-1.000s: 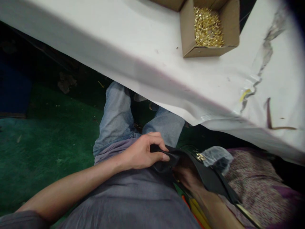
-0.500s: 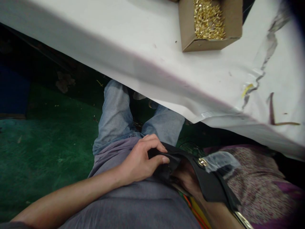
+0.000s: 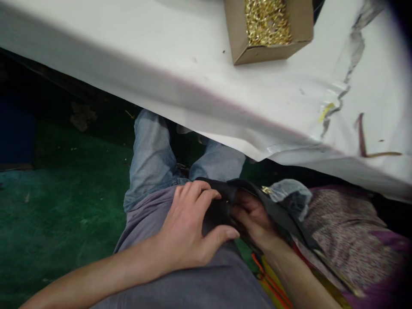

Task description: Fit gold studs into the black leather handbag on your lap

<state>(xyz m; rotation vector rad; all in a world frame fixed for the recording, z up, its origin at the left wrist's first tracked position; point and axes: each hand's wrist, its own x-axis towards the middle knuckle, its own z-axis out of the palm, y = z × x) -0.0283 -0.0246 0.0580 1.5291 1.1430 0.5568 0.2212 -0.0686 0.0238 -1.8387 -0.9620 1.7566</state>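
A worker's left hand (image 3: 191,229), thumb and fingers apart, lies at one open black bag (image 3: 281,214) below the near edge of the surface (image 3: 144,47); the right hand (image 3: 254,214) is inside, its grip too hidden to tell. Handling appears under way, what remains unclear. Beyond that edge, one cardboard box (image 3: 264,54) holds gold-coloured pieces (image 3: 267,25) too numerous to count.
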